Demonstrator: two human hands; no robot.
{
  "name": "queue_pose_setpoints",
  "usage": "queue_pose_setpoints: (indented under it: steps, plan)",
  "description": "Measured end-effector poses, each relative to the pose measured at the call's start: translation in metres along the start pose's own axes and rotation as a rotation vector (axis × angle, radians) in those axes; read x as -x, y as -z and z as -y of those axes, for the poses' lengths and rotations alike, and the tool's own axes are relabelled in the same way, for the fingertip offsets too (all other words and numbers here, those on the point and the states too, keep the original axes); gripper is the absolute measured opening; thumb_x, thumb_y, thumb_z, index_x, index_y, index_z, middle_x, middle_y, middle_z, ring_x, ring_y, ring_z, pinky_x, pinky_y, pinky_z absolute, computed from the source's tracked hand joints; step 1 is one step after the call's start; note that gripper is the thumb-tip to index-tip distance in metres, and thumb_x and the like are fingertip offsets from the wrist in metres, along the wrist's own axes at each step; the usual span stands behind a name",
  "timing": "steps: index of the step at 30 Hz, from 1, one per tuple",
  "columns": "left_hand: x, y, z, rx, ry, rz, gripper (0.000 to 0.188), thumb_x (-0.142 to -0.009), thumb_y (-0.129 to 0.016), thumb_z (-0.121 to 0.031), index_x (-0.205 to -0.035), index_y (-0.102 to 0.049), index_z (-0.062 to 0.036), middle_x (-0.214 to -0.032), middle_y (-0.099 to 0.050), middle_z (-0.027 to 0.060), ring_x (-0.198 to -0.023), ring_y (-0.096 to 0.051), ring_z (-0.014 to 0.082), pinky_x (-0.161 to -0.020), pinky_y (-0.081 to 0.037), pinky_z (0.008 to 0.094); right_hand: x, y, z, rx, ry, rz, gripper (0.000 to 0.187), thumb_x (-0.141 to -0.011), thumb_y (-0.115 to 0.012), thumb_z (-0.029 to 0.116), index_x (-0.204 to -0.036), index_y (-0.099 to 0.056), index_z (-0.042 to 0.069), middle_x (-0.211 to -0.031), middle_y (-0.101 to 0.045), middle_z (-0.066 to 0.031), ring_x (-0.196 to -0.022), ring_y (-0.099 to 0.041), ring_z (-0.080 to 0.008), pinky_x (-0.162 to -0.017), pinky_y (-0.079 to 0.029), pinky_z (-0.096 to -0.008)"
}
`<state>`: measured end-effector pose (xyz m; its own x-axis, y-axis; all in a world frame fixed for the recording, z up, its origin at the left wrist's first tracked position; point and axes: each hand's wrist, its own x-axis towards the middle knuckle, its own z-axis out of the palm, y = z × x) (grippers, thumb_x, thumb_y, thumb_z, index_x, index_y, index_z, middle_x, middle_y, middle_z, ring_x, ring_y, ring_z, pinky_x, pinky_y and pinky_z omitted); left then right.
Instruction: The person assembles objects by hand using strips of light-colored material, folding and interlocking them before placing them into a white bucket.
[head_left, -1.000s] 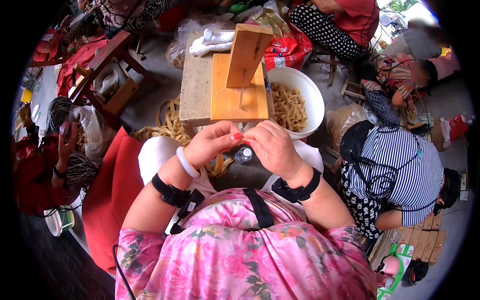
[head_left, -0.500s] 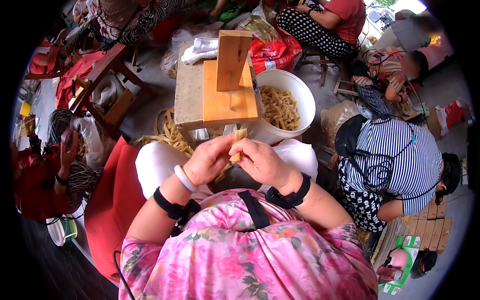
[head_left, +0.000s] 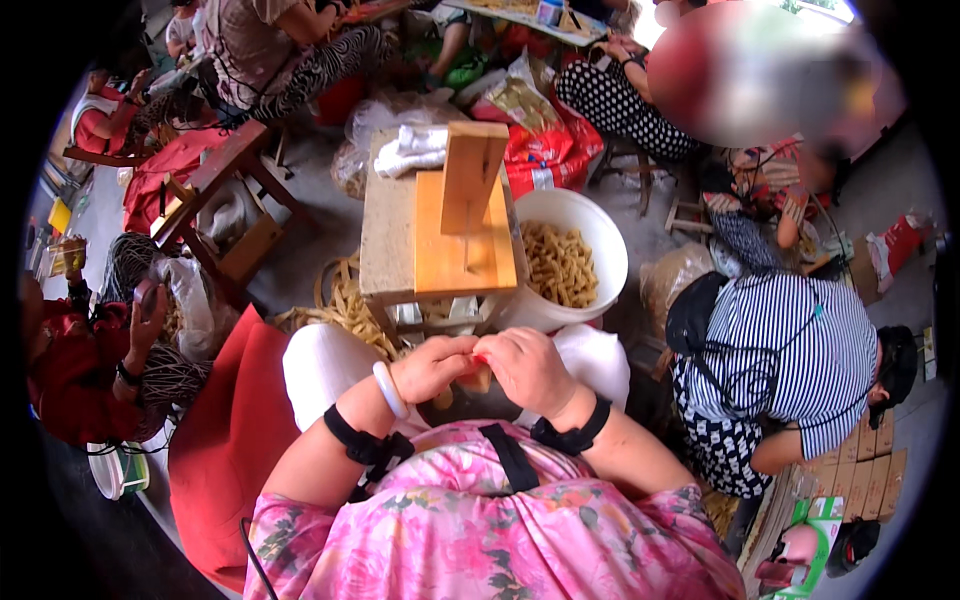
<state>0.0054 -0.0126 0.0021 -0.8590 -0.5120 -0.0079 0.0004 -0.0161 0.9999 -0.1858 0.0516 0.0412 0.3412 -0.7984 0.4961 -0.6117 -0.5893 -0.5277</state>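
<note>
**Colours around our work**

We wear a pink floral blouse (head_left: 480,540) with black straps, black bands on both wrists and a pale white bangle (head_left: 388,388) on our left wrist. Ahead of us stands an orange-tan wooden board (head_left: 462,245) on a paler wooden stool (head_left: 385,240). Our white bucket (head_left: 600,240) holds yellow-tan pieces (head_left: 558,262). Beside us lies red cloth (head_left: 225,440). A person nearby wears a navy-and-white striped shirt (head_left: 800,350); another wears black trousers with white dots (head_left: 620,105).
</note>
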Motion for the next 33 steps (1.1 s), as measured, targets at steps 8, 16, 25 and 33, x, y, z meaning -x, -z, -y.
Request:
queue_pose_setpoints:
  steps: [8, 16, 25, 33]
  plan:
    - [-0.004, -0.012, -0.010, -0.504, -0.354, -0.242, 0.036, -0.081, -0.066, 0.001, -0.111, -0.047, -0.0060, -0.094, -0.061, 0.0092, -0.084, -0.063, 0.0236, -0.070, -0.050, 0.0334, 0.013, -0.010, -0.038, -1.264, -0.802, 0.065, 0.009, -0.096, -0.055, 0.013, -0.100, -0.056, 0.006, -0.083, -0.061, 0.0012, -0.068, -0.053, -0.0044, -0.058, -0.041, -0.0177]
    - [-0.002, -0.018, 0.002, -0.543, -0.255, -0.526, 0.019, -0.080, -0.070, -0.005, -0.096, -0.060, -0.0051, -0.081, -0.064, 0.0081, -0.071, -0.064, 0.0199, -0.065, -0.053, 0.0329, 0.003, -0.011, -0.009, -0.276, -0.366, 0.143, 0.033, -0.078, -0.061, -0.001, -0.109, -0.049, 0.003, -0.093, -0.057, -0.0082, -0.080, -0.058, -0.0161, -0.069, -0.048, -0.0282]
    - [-0.006, -0.007, 0.030, 0.766, -0.047, -0.215, 0.024, -0.086, -0.069, -0.009, -0.108, -0.063, -0.0009, -0.103, -0.062, 0.0018, -0.095, -0.056, 0.0099, -0.089, -0.044, 0.0248, -0.004, -0.002, 0.001, -0.089, -0.096, -0.025, 0.017, -0.075, -0.063, -0.002, -0.089, -0.056, 0.005, -0.089, -0.057, -0.0132, -0.080, -0.059, -0.0331, -0.069, -0.049, -0.0387]
    - [-0.001, -0.009, 0.032, 0.686, -0.055, -0.253, 0.036, -0.085, -0.066, -0.002, -0.120, -0.057, -0.0003, -0.104, -0.063, 0.0012, -0.096, -0.058, 0.0104, -0.088, -0.046, 0.0245, -0.001, -0.009, -0.006, -0.142, -0.252, 0.011, 0.012, -0.079, -0.067, 0.005, -0.087, -0.060, 0.003, -0.081, -0.059, -0.0137, -0.076, -0.059, -0.0346, -0.067, -0.049, -0.0397]
